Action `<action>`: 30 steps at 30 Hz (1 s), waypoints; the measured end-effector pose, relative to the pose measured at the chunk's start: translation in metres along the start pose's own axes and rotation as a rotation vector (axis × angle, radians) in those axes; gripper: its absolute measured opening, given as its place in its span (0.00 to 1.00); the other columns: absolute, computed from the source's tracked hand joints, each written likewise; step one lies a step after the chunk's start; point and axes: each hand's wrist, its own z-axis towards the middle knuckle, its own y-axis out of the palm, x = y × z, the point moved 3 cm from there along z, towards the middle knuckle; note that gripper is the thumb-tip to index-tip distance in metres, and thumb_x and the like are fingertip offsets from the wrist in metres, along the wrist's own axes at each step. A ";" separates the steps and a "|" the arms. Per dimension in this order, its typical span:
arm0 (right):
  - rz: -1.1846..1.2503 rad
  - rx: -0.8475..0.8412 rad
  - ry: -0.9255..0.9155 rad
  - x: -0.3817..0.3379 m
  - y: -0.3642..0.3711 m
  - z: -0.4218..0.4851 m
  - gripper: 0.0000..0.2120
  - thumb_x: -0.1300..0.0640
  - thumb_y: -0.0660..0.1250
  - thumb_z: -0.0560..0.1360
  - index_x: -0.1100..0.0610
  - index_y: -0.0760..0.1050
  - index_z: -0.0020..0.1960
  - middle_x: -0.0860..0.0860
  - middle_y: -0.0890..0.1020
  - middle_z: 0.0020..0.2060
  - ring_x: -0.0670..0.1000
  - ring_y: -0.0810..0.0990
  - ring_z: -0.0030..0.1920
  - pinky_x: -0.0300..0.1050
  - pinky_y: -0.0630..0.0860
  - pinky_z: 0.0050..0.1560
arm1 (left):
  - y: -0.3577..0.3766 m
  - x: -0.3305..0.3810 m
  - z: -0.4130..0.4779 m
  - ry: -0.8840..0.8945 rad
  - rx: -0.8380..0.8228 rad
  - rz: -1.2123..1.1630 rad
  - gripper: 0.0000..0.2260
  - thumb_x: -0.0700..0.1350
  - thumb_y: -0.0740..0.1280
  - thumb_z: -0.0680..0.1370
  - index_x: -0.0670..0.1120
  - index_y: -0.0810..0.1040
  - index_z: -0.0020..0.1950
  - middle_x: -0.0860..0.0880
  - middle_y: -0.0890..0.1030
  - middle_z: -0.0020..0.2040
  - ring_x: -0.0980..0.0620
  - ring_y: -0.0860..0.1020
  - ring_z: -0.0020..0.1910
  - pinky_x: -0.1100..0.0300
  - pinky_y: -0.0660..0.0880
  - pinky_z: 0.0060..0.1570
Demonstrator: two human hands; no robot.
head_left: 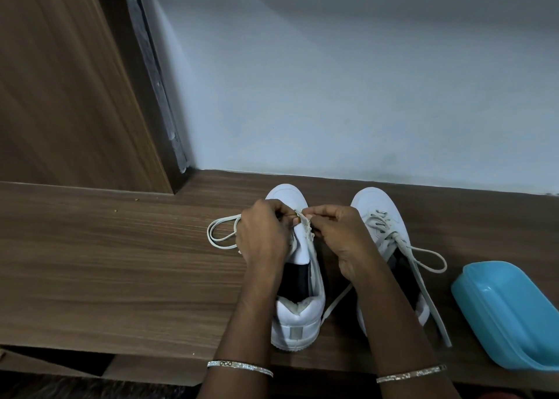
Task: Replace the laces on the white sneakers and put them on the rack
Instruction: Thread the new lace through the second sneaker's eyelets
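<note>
White lace [227, 217] pinched (both hands [262, 232] [340, 236]).

- One view here, head-worn, looking forward and steeply down over the person's own forearms.
- It sits close: the left hand [263, 235] and right hand [338, 238] fill lower centre of the frame.
- Wide angle takes in the wooden worktop [121, 262] across the lower half, pale wall [363, 81] above, wooden panel [60, 81] upper left.

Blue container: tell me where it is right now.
In the head view, the blue container lies at the far right of the wooden surface, just to the right of the laced sneaker.
</note>
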 end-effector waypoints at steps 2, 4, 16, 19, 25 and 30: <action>0.001 0.034 -0.026 0.001 0.002 -0.001 0.05 0.63 0.72 0.76 0.56 0.85 0.45 0.53 0.87 0.39 0.55 0.87 0.46 0.55 0.83 0.56 | 0.002 -0.001 0.001 0.000 -0.016 -0.029 0.02 0.49 0.77 0.70 0.54 0.86 0.41 0.52 0.86 0.40 0.47 0.82 0.44 0.52 0.78 0.44; 0.003 0.056 -0.045 0.002 0.003 -0.001 0.04 0.63 0.74 0.75 0.55 0.85 0.44 0.54 0.87 0.38 0.55 0.87 0.45 0.56 0.83 0.55 | 0.002 -0.002 0.001 -0.002 -0.018 -0.066 0.03 0.48 0.78 0.69 0.54 0.86 0.40 0.53 0.86 0.38 0.50 0.82 0.42 0.54 0.78 0.42; 0.069 0.149 -0.067 0.003 0.011 -0.005 0.02 0.64 0.73 0.76 0.58 0.84 0.47 0.56 0.86 0.39 0.51 0.84 0.39 0.53 0.82 0.50 | 0.003 -0.006 0.003 0.017 -0.043 -0.170 0.05 0.42 0.78 0.68 0.53 0.86 0.37 0.54 0.85 0.35 0.53 0.82 0.37 0.54 0.78 0.41; 0.068 0.149 -0.078 0.004 0.011 -0.003 0.03 0.64 0.73 0.75 0.59 0.85 0.46 0.55 0.87 0.39 0.53 0.86 0.42 0.53 0.83 0.51 | 0.003 -0.007 0.003 0.007 -0.043 -0.185 0.05 0.43 0.79 0.67 0.52 0.86 0.37 0.55 0.85 0.34 0.55 0.82 0.37 0.55 0.78 0.41; -0.132 0.192 -0.149 0.004 0.015 -0.002 0.06 0.62 0.71 0.76 0.53 0.82 0.42 0.47 0.85 0.39 0.48 0.84 0.43 0.52 0.82 0.52 | 0.003 -0.011 0.007 0.032 -0.077 -0.204 0.06 0.44 0.80 0.66 0.53 0.86 0.37 0.56 0.84 0.33 0.56 0.77 0.30 0.59 0.72 0.35; 0.009 0.255 -0.113 0.003 0.011 0.001 0.06 0.60 0.62 0.81 0.53 0.76 0.48 0.51 0.85 0.45 0.50 0.84 0.47 0.53 0.81 0.55 | -0.011 -0.014 0.018 0.049 -0.142 -0.242 0.08 0.47 0.81 0.67 0.56 0.84 0.41 0.56 0.84 0.37 0.54 0.80 0.33 0.57 0.77 0.39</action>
